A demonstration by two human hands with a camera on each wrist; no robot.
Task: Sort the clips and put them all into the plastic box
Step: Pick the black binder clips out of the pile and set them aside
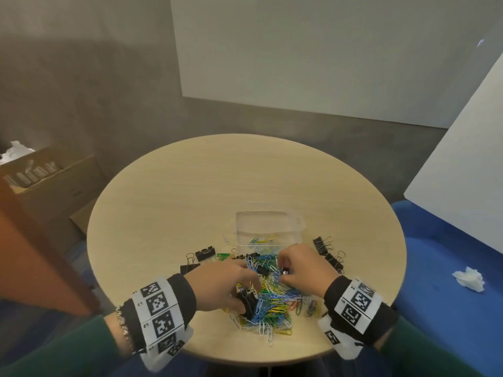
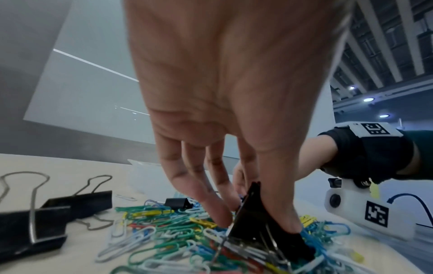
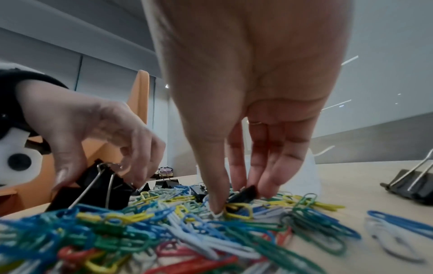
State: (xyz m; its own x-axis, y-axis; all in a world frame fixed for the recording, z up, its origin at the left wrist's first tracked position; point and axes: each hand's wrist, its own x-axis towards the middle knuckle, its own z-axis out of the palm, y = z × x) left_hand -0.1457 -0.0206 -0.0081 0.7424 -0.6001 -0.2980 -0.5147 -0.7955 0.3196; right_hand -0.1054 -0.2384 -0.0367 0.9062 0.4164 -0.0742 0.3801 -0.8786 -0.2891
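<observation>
While the head view blurs it, left hand (image 2: 234, 111) pinches a binder clip (image 2: 262, 218).

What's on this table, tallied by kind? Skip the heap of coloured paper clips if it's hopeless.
Binder clips apart from the heap: 4
Binder clips held, one per hand (left hand, right hand): 2
Plastic box: 1
Total: 7. The heap of paper clips, some binder clips buried in it, is uncountable.
</observation>
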